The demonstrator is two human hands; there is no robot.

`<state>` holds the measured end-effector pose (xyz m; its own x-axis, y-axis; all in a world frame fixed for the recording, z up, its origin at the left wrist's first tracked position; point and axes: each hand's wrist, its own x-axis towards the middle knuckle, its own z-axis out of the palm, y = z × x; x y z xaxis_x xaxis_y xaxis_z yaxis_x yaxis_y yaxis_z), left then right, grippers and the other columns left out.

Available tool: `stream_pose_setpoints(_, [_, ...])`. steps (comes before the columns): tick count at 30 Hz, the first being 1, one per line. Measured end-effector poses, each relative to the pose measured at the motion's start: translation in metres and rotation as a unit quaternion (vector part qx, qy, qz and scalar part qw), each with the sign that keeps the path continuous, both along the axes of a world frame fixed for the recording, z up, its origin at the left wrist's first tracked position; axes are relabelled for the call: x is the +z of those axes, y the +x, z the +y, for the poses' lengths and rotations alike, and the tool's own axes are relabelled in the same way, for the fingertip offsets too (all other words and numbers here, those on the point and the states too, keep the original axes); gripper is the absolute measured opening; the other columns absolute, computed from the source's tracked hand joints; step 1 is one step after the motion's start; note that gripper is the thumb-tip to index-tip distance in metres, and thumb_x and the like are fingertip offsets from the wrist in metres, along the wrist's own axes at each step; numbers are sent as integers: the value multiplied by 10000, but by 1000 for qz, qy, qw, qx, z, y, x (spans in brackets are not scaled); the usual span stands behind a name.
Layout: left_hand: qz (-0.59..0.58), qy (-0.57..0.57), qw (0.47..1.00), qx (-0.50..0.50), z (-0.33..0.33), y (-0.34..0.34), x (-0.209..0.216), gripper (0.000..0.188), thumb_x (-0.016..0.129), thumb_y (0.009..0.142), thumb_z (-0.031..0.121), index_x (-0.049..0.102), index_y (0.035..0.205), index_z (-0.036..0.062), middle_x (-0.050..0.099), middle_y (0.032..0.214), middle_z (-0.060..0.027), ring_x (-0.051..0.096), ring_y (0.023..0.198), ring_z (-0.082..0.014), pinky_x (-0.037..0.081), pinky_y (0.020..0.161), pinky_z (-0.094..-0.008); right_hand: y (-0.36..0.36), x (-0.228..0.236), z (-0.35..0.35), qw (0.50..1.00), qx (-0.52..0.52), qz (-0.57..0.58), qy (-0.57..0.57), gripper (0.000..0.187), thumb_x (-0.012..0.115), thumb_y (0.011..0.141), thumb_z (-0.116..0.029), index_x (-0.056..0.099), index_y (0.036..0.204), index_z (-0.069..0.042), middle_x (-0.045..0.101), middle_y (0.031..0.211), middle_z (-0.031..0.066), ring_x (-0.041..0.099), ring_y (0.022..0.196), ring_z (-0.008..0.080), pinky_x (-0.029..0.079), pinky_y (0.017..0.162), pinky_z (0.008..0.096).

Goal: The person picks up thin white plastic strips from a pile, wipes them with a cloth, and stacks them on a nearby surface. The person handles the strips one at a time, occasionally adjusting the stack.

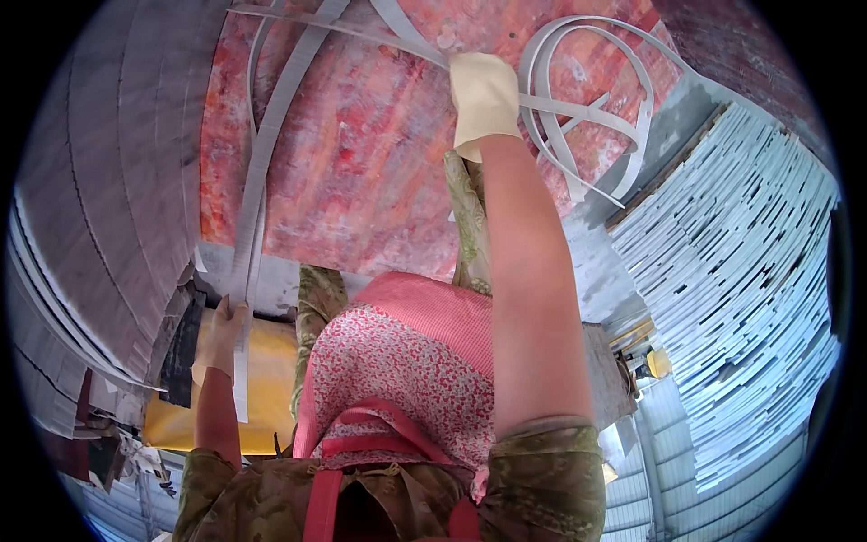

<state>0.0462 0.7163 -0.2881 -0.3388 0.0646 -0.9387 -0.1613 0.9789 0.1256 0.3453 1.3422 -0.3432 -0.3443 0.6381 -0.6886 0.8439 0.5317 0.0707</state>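
My right hand [485, 98], in a pale cream glove, is stretched out over a red and orange stained board [361, 172]. Its fingers are curled, and a long flat grey strip [573, 110] enters the fist on one side and comes out on the other. Low at the left, my gloved left hand [218, 341] is closed at the near edge of the board. Its pinched fingers meet another long grey strip [257, 176], which drapes over that edge; the fingertips are partly hidden.
Loops of grey strip [648, 90] lie coiled at the board's right. A big stack of pale thin slats [731, 271] fills the right side. Grey sheets [117, 199] rise at the left. A yellow covered block [262, 379] sits below the board, by my left arm.
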Motion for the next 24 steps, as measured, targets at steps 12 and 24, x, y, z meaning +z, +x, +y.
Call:
stream_pose_setpoints(12, [-71, 35, 996, 36, 93, 17, -9, 373, 662, 978, 194, 632, 1325, 60, 687, 911, -2, 619, 730, -85, 509, 646, -281, 170, 182, -4, 779, -535, 307, 109, 367, 623, 1009, -271, 629, 1287, -31, 640, 1035, 61, 608, 928, 186, 493, 845, 326])
stream_pose_setpoints(24, [-68, 96, 988, 103, 91, 21, 39, 425, 710, 980, 217, 639, 1349, 17, 717, 1081, 5, 624, 874, -81, 511, 796, -268, 332, 182, -170, 700, -689, 151, -111, 365, 654, 1023, -281, 658, 1296, -39, 720, 943, 96, 686, 787, 182, 573, 668, 362])
